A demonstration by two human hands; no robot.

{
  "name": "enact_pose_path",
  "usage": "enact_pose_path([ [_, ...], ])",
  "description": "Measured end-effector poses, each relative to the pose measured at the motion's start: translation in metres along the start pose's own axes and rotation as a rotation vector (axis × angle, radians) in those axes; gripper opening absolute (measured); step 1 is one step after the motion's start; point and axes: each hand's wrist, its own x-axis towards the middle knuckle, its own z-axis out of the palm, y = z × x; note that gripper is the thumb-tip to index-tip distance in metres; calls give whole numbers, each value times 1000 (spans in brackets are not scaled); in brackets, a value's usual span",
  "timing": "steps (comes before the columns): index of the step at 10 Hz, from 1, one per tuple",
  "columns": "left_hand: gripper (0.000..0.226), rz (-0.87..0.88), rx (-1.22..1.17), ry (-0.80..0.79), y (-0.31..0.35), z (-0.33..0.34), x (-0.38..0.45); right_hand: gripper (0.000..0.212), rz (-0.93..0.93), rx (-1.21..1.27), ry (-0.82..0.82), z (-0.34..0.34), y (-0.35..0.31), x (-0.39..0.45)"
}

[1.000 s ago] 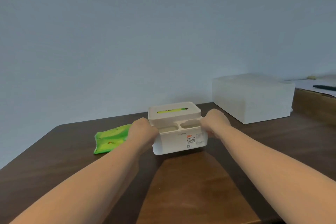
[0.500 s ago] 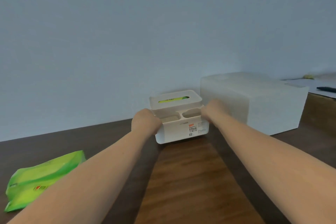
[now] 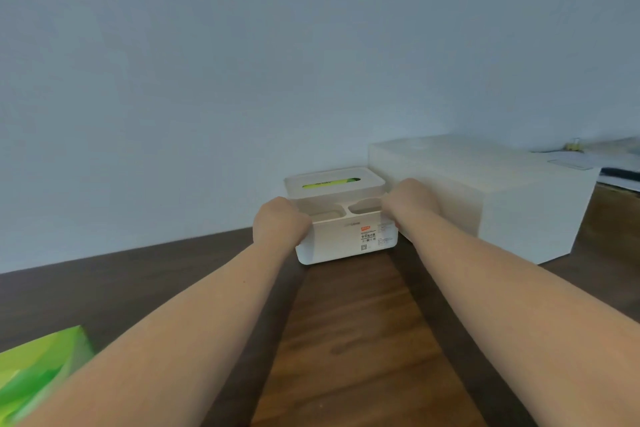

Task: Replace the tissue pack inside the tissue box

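Note:
A white tissue box [image 3: 341, 243] stands on the dark wooden table [image 3: 353, 340], near the wall. Its lid is on, and a green tissue pack [image 3: 330, 183] shows through the slot in the lid. Two small compartments lie in front of the lid, and a label is stuck on the front wall. My left hand [image 3: 278, 222] grips the box's left side. My right hand [image 3: 410, 201] grips its right side. A second green tissue pack [image 3: 38, 378] lies on the table at the bottom left, partly cut off by the frame and my left forearm.
A large white box [image 3: 502, 198] stands right of the tissue box, almost touching it. Behind it, at the far right, a surface holds papers and a dark object [image 3: 620, 173]. A plain pale wall [image 3: 242, 80] rises behind the table.
The tissue box, held in both hands, has moved away from me and to the right, ending beside the large white box. The loose green pack stays behind at the lower left.

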Motion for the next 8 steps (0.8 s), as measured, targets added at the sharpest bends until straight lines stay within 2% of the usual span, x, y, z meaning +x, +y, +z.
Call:
enact_pose_path([
  [3, 34, 15, -75, 26, -5, 7, 6, 23, 7, 32, 50, 6, 4, 2],
  [5, 42, 49, -103, 1, -10, 1, -7, 13, -2, -33, 18, -6, 7, -13],
  [6, 41, 44, -100, 1, -12, -9, -16, 20, -8, -54, 6, -16, 9, -25],
  [8, 32, -6, -23, -15, -37, -23, -49, 17, -38, -73, -66, -40, 14, -57],
])
